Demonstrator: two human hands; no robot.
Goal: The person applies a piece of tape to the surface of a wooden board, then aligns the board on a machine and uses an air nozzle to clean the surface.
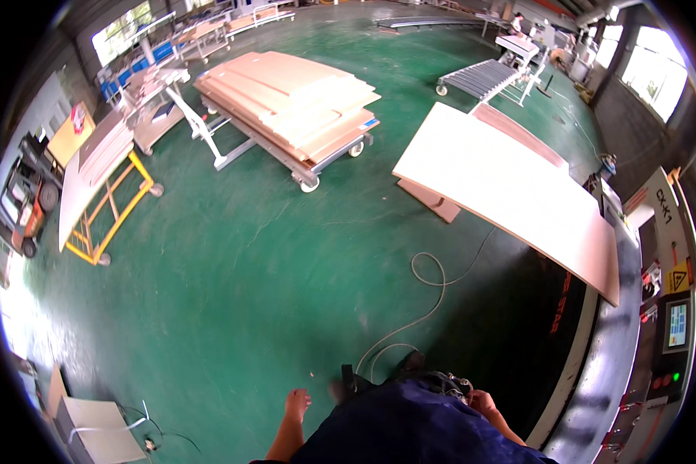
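My left hand (297, 404) hangs over the green floor to the left of my body. Its fingers are loosely bent and apart, with nothing visible in them. Close to my waist on the right, my right hand (482, 404) has its fingers curled in. A small dark and shiny item (458, 383) shows beside these fingers, too small to name; whether the hand grips it is hard to make out. Dark blue clothing (410, 425) covers my body between both hands. A large pale board (510, 193) lies ahead to the right, beyond reach of either hand.
A grey cable (425, 315) loops across the floor by my feet. Along the right stands a machine with a control panel (675, 325). Stacked boards (286, 97) rest on a wheeled cart ahead; a yellow-framed cart (120, 209) and a forklift (27, 201) stand left. Cardboard (100, 429) lies lower left.
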